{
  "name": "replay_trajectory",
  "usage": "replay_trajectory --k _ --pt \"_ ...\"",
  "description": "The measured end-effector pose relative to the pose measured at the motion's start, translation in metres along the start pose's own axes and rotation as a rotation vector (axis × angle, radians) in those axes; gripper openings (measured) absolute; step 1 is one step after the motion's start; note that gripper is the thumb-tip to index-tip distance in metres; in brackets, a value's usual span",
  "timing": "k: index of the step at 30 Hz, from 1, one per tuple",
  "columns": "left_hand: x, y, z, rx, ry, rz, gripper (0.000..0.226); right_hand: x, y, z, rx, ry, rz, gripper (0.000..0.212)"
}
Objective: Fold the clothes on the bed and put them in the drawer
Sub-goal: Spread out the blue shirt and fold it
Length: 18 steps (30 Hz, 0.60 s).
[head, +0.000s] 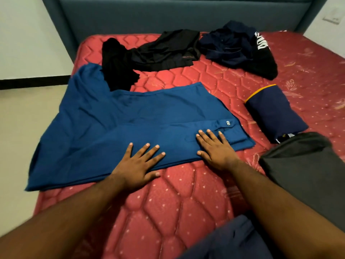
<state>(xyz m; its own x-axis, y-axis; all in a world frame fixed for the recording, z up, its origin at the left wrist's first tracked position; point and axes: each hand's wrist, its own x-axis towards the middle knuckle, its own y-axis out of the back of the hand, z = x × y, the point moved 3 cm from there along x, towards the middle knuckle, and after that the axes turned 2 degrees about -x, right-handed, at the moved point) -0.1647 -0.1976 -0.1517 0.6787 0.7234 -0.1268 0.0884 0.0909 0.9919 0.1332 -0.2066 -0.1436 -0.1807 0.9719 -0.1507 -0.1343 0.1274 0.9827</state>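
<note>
white letters cut off, black garment (265,55)

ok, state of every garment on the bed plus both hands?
blue shirt: spread flat, sleeve folded across, partly folded
left hand: open, pressing flat on the shirt's near edge
right hand: open, flat on the folded cuff
navy garment with yellow trim: folded, lying at the right
black garments: crumpled, unfolded
dark navy pile: crumpled, unfolded
mattress: bare, no sheet
</note>
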Motion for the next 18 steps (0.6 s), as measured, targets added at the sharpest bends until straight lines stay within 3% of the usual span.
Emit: replay_trajectory --k 3,5,8,13,18 --pt "-0.031 0.006 -0.026 0.055 0.038 -0.097 0.060 -0.010 0.005 -0.030 0.015 0.213 0.016 0.074" --pt "-0.049 0.007 -0.037 0.114 0.062 -0.119 0.056 -0.015 0.005 -0.046 0.021 0.250 -0.031 0.079" --pt "-0.064 0.003 -0.041 0.127 0.101 -0.133 0.055 -0.010 0.009 -0.049 -0.025 0.089 -0.096 0.073" --pt "-0.071 0.015 -0.042 0.039 0.368 -0.138 0.074 -0.002 0.006 -0.055 -0.016 -0.138 -0.090 0.068" --pt "-0.089 0.008 -0.065 -0.004 0.666 -0.191 0.105 -0.003 0.006 -0.047 0.000 -0.170 -0.103 0.073"
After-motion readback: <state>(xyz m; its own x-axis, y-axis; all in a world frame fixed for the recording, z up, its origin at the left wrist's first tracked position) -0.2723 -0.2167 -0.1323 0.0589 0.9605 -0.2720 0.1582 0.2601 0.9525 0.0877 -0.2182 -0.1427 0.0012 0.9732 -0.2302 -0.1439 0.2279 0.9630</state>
